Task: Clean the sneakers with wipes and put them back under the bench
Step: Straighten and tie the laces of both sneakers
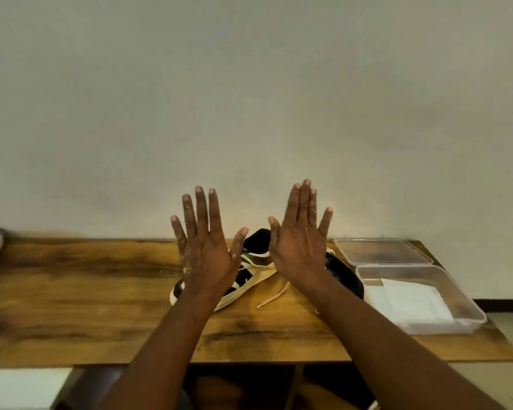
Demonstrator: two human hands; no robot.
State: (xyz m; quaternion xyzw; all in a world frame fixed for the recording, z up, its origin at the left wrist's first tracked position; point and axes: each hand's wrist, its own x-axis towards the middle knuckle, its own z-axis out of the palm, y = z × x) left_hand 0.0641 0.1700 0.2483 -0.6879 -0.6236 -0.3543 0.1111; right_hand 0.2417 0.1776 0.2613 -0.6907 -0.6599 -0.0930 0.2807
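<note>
1. Left hand (203,247), fingers spread and empty, is raised above the striped sneaker (249,276), which lies slantwise on the bench (86,291).
2. Right hand (298,244), equally flat and empty, is nearer the wipes (412,303) in their tub (468,303).

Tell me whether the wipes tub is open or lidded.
Open. The tub has no lid on it, and the white wipes lie exposed inside; the clear lid lies on the bench just behind it.
</note>
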